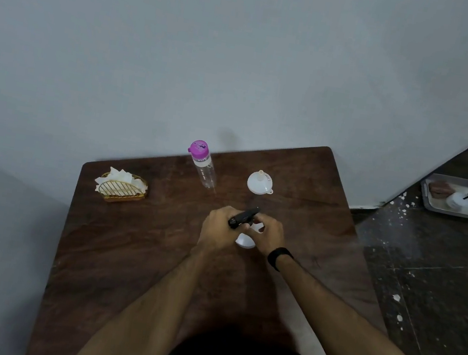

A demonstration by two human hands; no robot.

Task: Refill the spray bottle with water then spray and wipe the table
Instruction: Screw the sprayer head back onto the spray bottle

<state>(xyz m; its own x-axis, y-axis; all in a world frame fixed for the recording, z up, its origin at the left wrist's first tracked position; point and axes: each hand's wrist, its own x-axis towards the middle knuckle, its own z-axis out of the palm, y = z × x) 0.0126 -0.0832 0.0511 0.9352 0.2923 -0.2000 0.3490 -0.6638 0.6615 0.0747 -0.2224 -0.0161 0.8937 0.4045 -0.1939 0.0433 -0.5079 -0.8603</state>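
Note:
A white spray bottle [245,240] with a black trigger head [243,217] stands at the middle of the brown wooden table [130,253]. My left hand [217,229] grips the black head from the left. My right hand [266,234] holds the bottle's neck from the right, its fingers curled round it. The hands hide most of the bottle. Behind them a clear water bottle [203,164] with a purple cap stands upright, and a white funnel [260,182] lies mouth down. A gold wire holder with white napkins [122,186] sits at the table's far left.
The table stands against a pale wall. To the right is a dark, paint-speckled floor with a grey tray [432,204] holding another spray bottle and a brownish cloth. A black band is on my right wrist [279,257].

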